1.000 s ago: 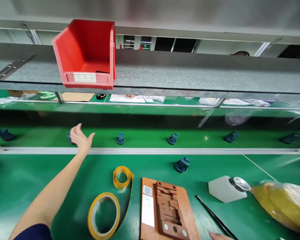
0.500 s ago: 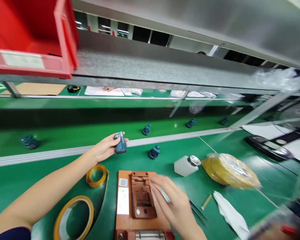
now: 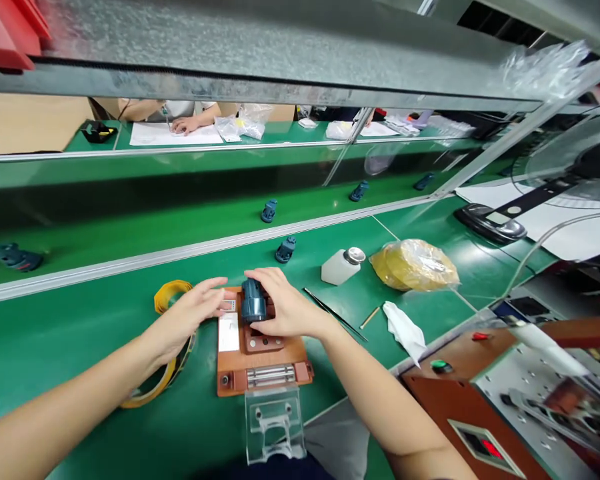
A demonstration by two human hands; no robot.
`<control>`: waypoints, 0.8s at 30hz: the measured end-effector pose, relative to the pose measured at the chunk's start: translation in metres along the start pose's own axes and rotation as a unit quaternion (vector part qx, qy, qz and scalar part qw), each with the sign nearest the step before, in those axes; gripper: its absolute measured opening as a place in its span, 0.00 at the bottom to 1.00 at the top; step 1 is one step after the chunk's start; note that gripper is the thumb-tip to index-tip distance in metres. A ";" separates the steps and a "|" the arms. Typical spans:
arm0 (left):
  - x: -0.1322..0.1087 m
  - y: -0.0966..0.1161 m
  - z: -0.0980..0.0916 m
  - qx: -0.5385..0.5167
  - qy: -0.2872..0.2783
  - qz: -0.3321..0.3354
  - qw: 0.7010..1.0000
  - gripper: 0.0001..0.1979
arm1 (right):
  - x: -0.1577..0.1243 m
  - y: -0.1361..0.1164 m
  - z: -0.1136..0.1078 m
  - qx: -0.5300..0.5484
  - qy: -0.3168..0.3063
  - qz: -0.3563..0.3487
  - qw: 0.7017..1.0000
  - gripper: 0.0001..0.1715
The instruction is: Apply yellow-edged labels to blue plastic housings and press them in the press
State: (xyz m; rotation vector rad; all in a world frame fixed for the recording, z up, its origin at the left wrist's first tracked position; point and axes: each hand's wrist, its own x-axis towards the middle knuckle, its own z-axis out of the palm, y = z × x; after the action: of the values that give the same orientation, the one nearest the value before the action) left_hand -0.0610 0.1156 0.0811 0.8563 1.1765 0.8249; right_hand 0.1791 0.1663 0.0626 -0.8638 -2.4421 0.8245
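Head view: the blue part [image 3: 253, 301] sits upright on the orange-brown holder [image 3: 265, 373], between the two hands and nearer the right. The right hand [image 3: 285, 303] is cupped over it from 3 o'clock, with the fingers [image 3: 263, 283] curled across its top and touching it, so it is holding the part. The left hand [image 3: 190, 313] is open and flat with the fingers loosely spread, and its fingertips [image 3: 225, 288] are just beside the part at 9 o'clock; no contact shows. Taking the holder as centre, a roll of yellow tape [image 3: 173, 297] lies at 9 o'clock under the left wrist, and a clear plastic stand [image 3: 275, 427] is at 6 o'clock. A second blue part [image 3: 285, 250] stands at 12 o'clock, a white bottle [image 3: 341, 265] at 2 o'clock, and a bag of yellow tape [image 3: 414, 265] beyond it. Tweezers [image 3: 335, 315] and a white cloth [image 3: 404, 330] lie at 3 o'clock. At the far bench, a co-worker's hand [image 3: 187, 125] rests on paper [image 3: 175, 135].
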 end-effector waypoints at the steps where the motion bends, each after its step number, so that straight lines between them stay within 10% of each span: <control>1: -0.011 -0.003 -0.005 0.027 0.020 0.002 0.999 0.25 | -0.004 0.005 0.000 -0.013 -0.022 0.013 1.000 0.54; 7: -0.089 -0.045 -0.022 0.117 0.033 -0.062 0.991 0.23 | -0.023 0.026 0.007 -0.018 -0.053 0.009 0.998 0.56; 15: -0.128 -0.142 0.031 0.046 -0.166 -0.073 0.982 0.25 | -0.062 0.046 0.015 -0.016 0.013 0.004 1.000 0.51; 20: -0.118 -0.111 0.042 -0.045 -0.195 -0.099 0.975 0.20 | -0.128 0.067 0.005 -0.150 0.247 0.090 0.953 0.18; 24: -0.104 -0.057 0.043 -0.139 -0.180 -0.047 0.973 0.24 | -0.169 0.083 0.019 -0.286 0.309 0.171 0.891 0.18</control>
State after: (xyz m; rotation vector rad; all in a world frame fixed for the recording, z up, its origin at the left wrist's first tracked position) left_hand -0.0330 -0.0075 0.0818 0.6782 0.7544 0.7007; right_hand 0.3252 0.0977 -0.0368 -1.5223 -1.9706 -0.1223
